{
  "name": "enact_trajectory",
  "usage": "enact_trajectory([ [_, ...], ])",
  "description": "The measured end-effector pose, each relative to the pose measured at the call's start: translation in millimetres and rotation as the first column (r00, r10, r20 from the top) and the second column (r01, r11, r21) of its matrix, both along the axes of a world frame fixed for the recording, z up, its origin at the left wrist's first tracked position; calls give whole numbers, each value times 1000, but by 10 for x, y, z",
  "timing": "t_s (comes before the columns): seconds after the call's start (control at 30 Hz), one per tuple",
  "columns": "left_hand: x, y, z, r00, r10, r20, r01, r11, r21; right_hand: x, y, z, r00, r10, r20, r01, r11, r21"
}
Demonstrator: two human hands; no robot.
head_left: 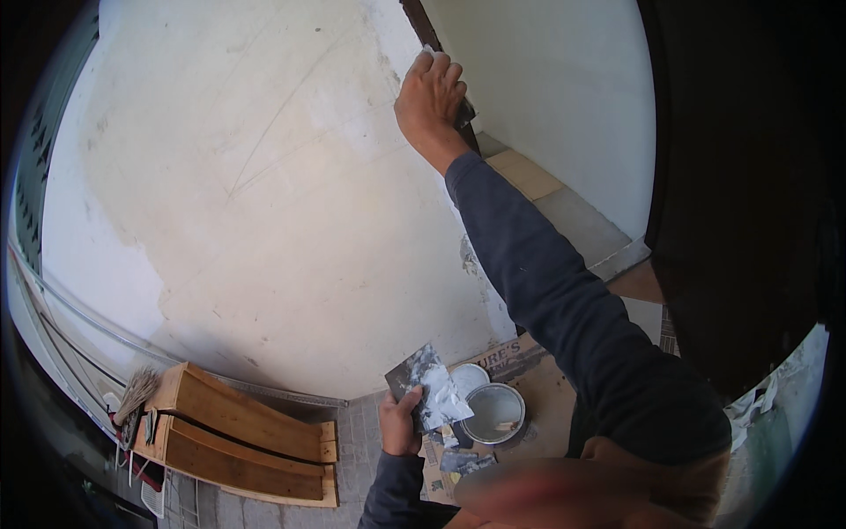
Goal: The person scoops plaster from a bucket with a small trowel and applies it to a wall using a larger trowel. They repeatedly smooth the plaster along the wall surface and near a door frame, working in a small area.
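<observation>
My left hand (400, 428) grips a flat dark metal filling blade (407, 374) by its lower edge, thumb on top. White putty (447, 402) is spread thickly over the blade's right side. Raised far ahead, my right hand (430, 99) is closed around a dark scraper (466, 113), most of it hidden behind the fingers. It is at the edge of the pale wall (291, 194), beside the dark door frame (421, 24). Just right of the left hand stands a round tub (520, 414) with pale contents, next to a whitish round lid (470, 378).
Cardboard (548, 397) lies under the tub, with small putty-smeared blades (460, 463) on it. A wooden bench-like piece (238, 421) stands at lower left, with a mop head (139, 388) by its end. An open doorway with a pale inner wall (564, 106) is at right.
</observation>
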State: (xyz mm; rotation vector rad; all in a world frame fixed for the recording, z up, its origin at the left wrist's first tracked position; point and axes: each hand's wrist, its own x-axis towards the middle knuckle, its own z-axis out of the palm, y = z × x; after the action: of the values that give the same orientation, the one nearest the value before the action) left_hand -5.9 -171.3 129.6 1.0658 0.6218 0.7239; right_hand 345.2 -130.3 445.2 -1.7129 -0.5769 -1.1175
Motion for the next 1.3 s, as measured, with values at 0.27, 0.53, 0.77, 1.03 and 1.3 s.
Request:
enact_trajectory([
  [0.27, 8, 25, -21, 999, -5, 31, 5, 1000, -4, -193, -201, -220, 997, 52, 54, -53, 998, 17],
  [0.53, 14, 26, -29, 1000, -7, 4, 7, 1000, 4, -9, -33, 71, 1000, 23, -8, -23, 1000, -1],
  [0.77, 1, 31, -49, 1000, 10, 17, -10, 1000, -2, -267, -535, -503, 948, 219, 230, -217, 976, -36],
  [1.03, -2, -78, -90, 981, 59, 184, -48, 997, -66, -7, -1283, -1563, 932, 325, 159, -318, 946, -64],
  [1.3, 36, -36, -172, 962, 17, 272, -13, 1000, -18, -339, -858, -959, 925, 166, 342, -210, 973, 96],
])
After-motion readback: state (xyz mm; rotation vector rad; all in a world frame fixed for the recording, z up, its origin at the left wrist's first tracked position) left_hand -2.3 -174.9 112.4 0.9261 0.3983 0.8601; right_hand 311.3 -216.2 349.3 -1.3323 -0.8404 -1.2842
